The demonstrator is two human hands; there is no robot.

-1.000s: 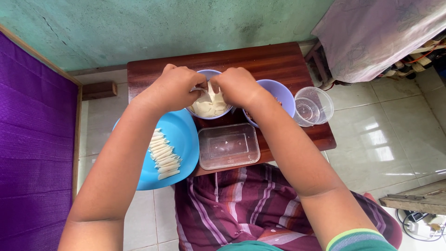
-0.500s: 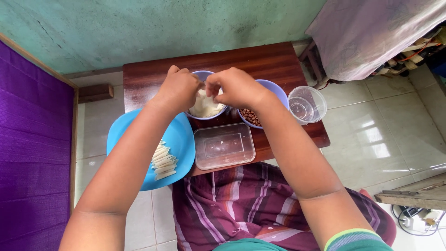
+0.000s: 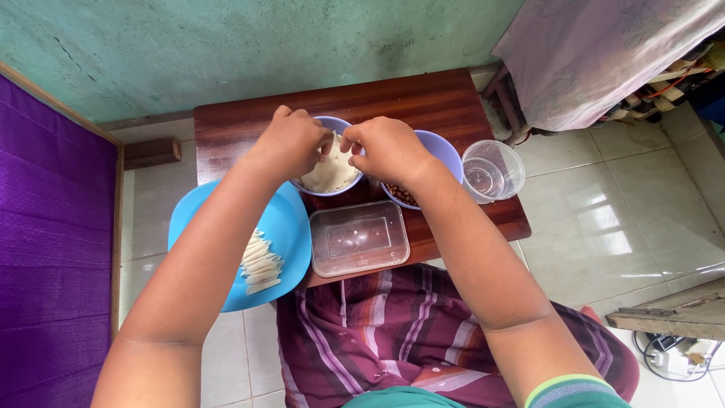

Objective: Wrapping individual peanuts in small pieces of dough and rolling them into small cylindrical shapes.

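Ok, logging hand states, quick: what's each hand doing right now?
Left hand: fingers curled over the bowl of pale dough; what it pinches cannot be told.
Right hand: fingers pinched above the same bowl; contents cannot be told.

Your left hand (image 3: 291, 143) and right hand (image 3: 385, 147) meet, fingers pinched, over the bowl of pale dough (image 3: 330, 175) on the wooden counter (image 3: 393, 102). A blue plate (image 3: 291, 227) of white rolled strips (image 3: 260, 263) sits left, a clear lidded box (image 3: 359, 238) near you, a clear cup (image 3: 492, 171) right.
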